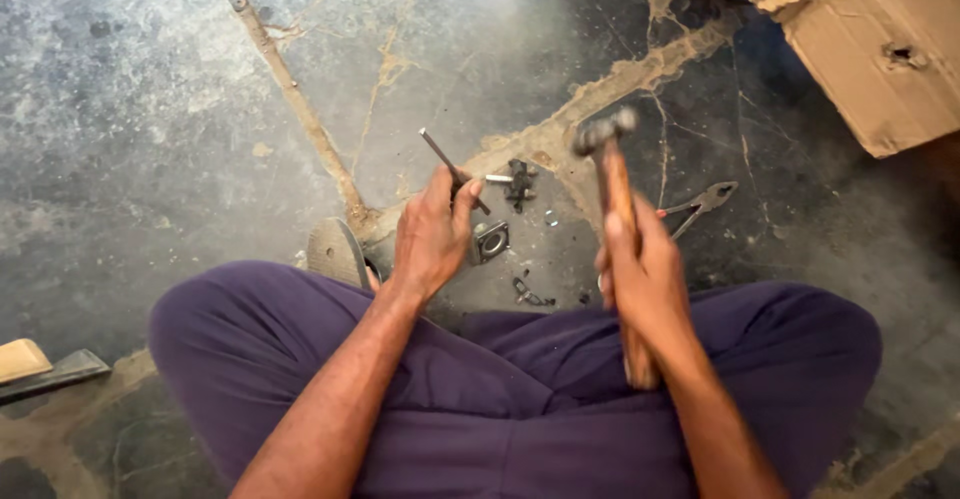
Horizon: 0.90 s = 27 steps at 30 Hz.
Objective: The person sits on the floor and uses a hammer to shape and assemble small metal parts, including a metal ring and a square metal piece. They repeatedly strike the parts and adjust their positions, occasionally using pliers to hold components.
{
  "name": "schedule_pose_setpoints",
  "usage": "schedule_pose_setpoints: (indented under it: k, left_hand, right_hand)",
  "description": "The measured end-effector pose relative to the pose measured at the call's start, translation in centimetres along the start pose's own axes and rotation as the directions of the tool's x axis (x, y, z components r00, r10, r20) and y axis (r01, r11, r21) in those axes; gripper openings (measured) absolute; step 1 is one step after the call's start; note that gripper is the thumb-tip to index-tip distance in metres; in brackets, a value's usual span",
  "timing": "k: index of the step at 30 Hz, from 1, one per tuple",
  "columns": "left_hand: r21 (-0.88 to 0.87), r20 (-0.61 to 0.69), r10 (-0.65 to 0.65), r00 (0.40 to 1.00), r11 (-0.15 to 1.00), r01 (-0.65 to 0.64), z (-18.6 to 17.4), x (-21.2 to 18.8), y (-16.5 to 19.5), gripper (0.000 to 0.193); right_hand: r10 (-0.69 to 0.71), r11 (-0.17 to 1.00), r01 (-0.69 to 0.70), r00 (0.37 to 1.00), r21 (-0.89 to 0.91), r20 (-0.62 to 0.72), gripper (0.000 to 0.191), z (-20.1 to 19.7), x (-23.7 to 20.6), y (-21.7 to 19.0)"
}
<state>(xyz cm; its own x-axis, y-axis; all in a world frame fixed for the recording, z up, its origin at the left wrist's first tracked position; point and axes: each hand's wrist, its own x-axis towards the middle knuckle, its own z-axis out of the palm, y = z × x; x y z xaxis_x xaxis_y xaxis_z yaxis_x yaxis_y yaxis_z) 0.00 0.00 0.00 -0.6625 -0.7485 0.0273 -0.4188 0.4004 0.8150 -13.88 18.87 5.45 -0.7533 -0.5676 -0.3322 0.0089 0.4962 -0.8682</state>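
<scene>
My left hand [432, 237] grips a thin dark metal rod [447, 165] that sticks up and to the left, its lower end near a small square metal housing with a round hole [490, 241] on the floor. Wrapped around the wooden handle of a hammer [618, 199] is my right hand [643, 271]; the hammer's steel head [603, 133] is raised above the floor and looks blurred. I sit cross-legged in purple trousers [500, 399].
Small dark metal parts [518, 185] and a bolt lie beyond the housing. Pliers with red grips [700, 204] lie to the right. A cardboard box [870, 49] stands at the top right. A sandal [335, 251] is by my left knee, a wooden-handled tool [40, 367] at far left.
</scene>
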Motion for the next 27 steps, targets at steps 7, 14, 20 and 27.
schedule_pose_setpoints:
  k: [7, 14, 20, 27]
  left_hand:
    - [0.019, 0.117, 0.138, 0.984, 0.99, -0.141, 0.5, 0.3, 0.2, 0.025]
    - [0.006, 0.273, 0.22, 0.937, 0.973, -0.23, 1.6, 2.3, 0.1, 0.026]
    - [0.033, 0.424, 0.454, 0.784, 0.857, -0.514, 3.0, 1.8, -2.0, 0.019]
    - [0.185, 0.293, 0.365, 0.884, 0.885, -0.427, 0.0, 1.1, -4.4, 0.062]
  right_hand:
    - [-0.443, 0.721, 0.312, 0.894, -0.619, -0.065, 0.055, 1.3, 8.1, 6.8]
    - [-0.683, 0.443, 0.426, 0.73, -0.789, 0.011, 0.046, 2.9, 6.9, 6.1]
    - [-0.237, 0.965, 0.217, 0.962, 0.147, 0.135, 0.038, 5.3, 5.8, 6.8]
    - [-0.134, 0.927, 0.153, 0.988, 0.342, -0.079, 0.042, 5.1, 6.5, 8.6]
